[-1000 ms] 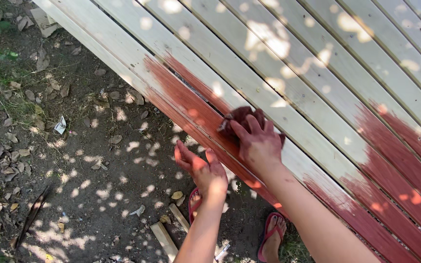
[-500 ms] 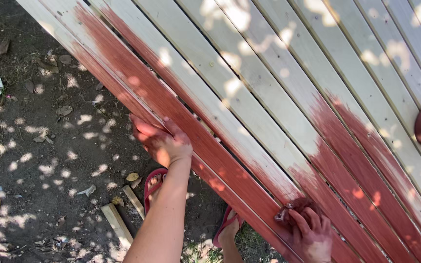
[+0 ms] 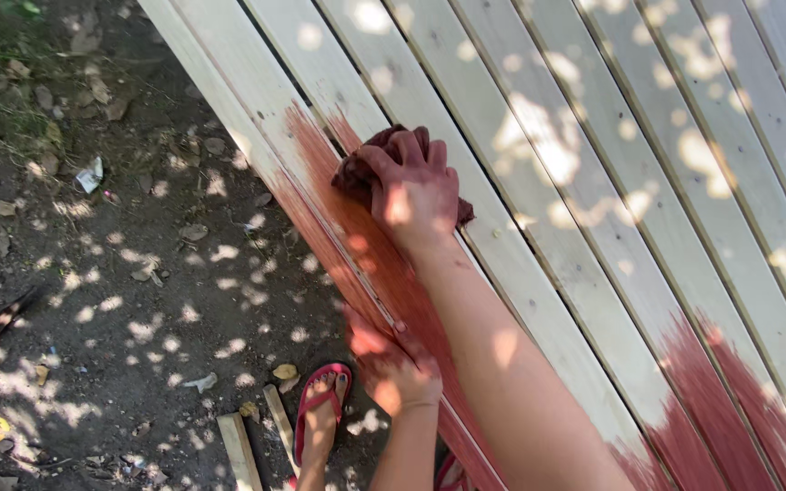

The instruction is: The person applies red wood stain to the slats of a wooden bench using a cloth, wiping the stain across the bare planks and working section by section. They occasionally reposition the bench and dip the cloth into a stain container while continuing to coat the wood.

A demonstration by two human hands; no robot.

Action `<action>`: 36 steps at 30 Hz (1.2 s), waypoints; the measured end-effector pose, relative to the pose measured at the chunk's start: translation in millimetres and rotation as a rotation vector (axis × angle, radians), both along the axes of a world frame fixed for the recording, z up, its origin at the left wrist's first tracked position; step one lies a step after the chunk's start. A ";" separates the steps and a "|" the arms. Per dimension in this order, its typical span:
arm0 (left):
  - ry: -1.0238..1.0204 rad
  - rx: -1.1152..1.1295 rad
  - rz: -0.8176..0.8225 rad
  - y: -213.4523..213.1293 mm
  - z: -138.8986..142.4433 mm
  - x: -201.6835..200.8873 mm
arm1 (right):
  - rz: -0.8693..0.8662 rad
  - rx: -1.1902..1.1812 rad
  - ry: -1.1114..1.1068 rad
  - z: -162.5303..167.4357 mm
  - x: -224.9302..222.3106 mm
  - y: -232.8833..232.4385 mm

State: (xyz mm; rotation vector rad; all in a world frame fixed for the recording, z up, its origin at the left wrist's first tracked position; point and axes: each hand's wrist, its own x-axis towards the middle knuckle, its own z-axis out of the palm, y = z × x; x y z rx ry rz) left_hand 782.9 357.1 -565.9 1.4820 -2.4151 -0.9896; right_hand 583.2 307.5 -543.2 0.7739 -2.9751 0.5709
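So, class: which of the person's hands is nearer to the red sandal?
Left. The left hand grips the board edge just beside the sandal; the right hand presses a rag farther up the boards.

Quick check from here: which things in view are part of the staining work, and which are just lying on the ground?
In use:
- right hand pressing the stained rag
- left hand gripping the edge of the slatted wood panel
- red-brown stain band

Lying about:
- wood offcuts
- dry leaves
- paper scrap
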 end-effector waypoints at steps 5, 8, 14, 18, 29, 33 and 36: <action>0.005 0.017 -0.012 -9.3 -1.4 -2.4 | 0.021 0.065 0.111 21.4 -78.8 -85.8; 0.034 -0.073 -0.048 -12.2 1.6 -2.9 | 0.130 0.147 0.045 17.9 -69.5 -71.9; -0.116 0.011 0.008 -11.9 12.5 -10.9 | 0.209 0.103 0.103 -13.4 34.7 84.4; -0.213 -0.009 0.023 -10.4 7.4 -12.6 | 0.159 0.063 0.104 6.0 156.8 236.8; -0.174 0.030 0.057 -11.0 15.0 -21.3 | -0.020 0.110 0.046 -36.7 270.1 409.6; -0.306 0.147 0.067 -9.5 19.9 -21.9 | -0.013 0.071 0.069 7.6 225.0 326.6; -0.196 -0.044 0.010 -8.8 14.5 -19.3 | 0.090 -0.017 0.070 -1.8 148.8 238.0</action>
